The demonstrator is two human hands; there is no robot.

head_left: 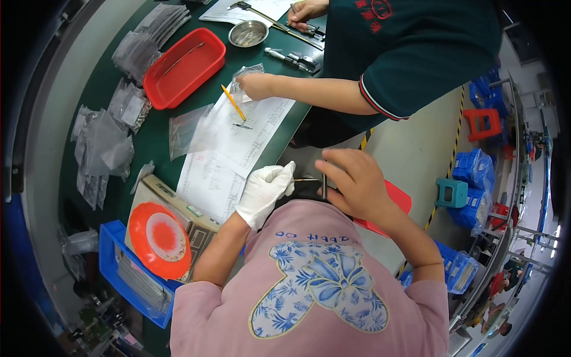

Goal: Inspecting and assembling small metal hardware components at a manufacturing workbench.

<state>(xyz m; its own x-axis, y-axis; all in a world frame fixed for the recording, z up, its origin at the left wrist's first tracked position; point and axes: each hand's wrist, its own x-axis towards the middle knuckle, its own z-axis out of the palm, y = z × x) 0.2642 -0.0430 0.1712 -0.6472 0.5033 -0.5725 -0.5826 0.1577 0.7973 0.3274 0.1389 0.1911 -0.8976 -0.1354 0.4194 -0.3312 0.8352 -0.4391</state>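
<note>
My left hand (266, 191), in a white glove, is closed in a pinch beside the table edge. From its fingertips a thin brass-coloured pin (306, 179) points toward my right hand. My bare right hand (355, 185) holds a slim dark metal rod (324, 186) upright between thumb and fingers, close to the pin's end. Whether pin and rod touch, I cannot tell. Beyond my left hand, drawing sheets (208, 181) lie on the green table (160, 168), with a yellow pencil (233, 102) and a small dark pointed piece (242, 126) on them.
A co-worker's hand (256, 86) reaches across the papers to a clear bag. Further off are a red tray (156, 98), a metal bowl (248, 34) and a micrometer-like tool (294, 59). Leftward stand a cardboard box (205, 238), an orange-red round dish (135, 229) and a blue bin (113, 271).
</note>
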